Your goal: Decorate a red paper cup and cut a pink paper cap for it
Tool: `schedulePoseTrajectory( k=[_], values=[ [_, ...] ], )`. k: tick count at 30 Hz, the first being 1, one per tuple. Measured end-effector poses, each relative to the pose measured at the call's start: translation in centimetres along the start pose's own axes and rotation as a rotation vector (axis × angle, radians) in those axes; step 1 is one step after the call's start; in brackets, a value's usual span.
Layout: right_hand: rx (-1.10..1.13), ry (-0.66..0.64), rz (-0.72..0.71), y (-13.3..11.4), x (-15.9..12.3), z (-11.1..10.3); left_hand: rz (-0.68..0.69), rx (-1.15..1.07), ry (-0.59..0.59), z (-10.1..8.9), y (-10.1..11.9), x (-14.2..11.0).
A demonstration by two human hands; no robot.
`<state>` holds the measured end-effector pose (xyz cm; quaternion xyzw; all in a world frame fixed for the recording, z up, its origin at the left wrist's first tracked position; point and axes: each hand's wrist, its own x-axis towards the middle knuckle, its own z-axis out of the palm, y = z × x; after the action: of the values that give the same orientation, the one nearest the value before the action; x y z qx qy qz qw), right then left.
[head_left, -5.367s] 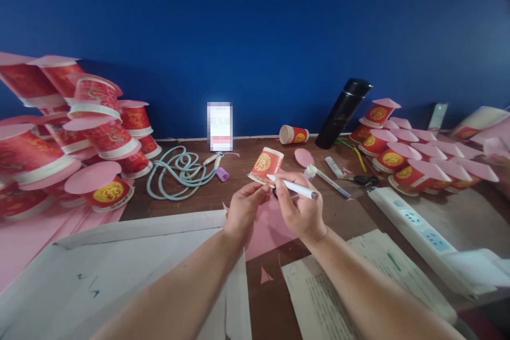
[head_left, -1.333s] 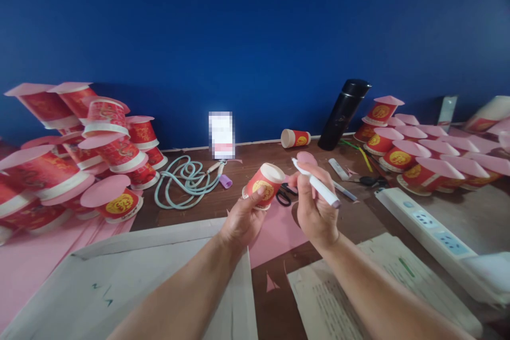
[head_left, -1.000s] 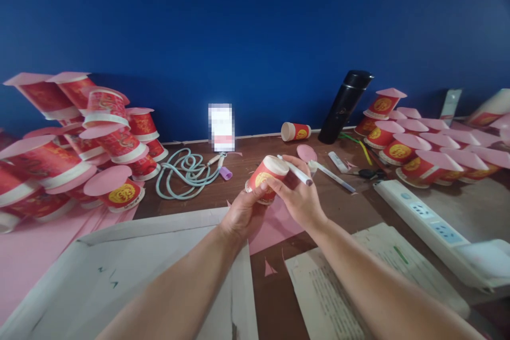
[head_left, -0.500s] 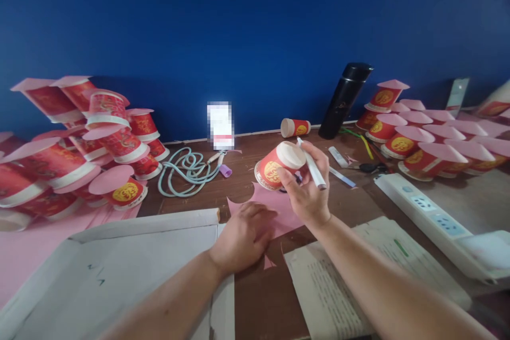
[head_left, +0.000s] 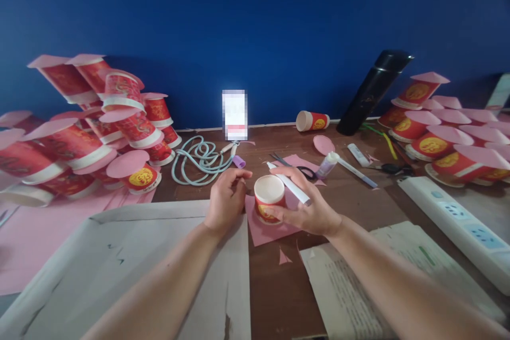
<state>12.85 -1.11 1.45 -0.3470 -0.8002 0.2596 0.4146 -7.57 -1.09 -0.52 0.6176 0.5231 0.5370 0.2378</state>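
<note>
A red and white paper cup [head_left: 271, 207] with a gold emblem stands upside down on the pink paper [head_left: 266, 234]. My right hand [head_left: 314, 210] is round its right side, the thumb across the front. That same hand also has a white marker pen [head_left: 292, 186] between its fingers, slanting behind and above the cup. Just left of the cup is my left hand [head_left: 227, 199], fingers loosely curled, with nothing showing in them; its thumb is hidden. Behind the right hand lie black-handled scissors [head_left: 306, 171], partly covered.
Red cups with pink discs are stacked on the left [head_left: 131, 127] and right [head_left: 434, 143]. A cord [head_left: 199, 164], a glue bottle [head_left: 329, 164], a pink disc [head_left: 323, 144], another pen [head_left: 356, 171], a black flask [head_left: 372, 93], a power strip [head_left: 458, 223] and printed sheets [head_left: 358, 281] surround the hands.
The cup passed from my left hand to my right, then came down onto the pink paper. My left hand moved off the paper to the cup's left. The marker stays in my right hand.
</note>
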Motion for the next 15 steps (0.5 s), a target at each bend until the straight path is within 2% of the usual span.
schedulePoseTrajectory(
  k=[7, 13, 15],
  values=[
    [-0.005, -0.098, -0.029, 0.2, 0.1, -0.3, 0.053, -0.003, 0.003, -0.4, 0.4, 0.1],
    [0.004, -0.104, -0.051, -0.2, 0.3, -0.3, 0.199, -0.033, -0.002, -0.6, 1.8, -0.4],
    [0.009, -0.103, -0.076, -0.2, 0.3, -0.3, 0.256, -0.056, -0.036, -0.6, 2.2, -0.6]
  ],
)
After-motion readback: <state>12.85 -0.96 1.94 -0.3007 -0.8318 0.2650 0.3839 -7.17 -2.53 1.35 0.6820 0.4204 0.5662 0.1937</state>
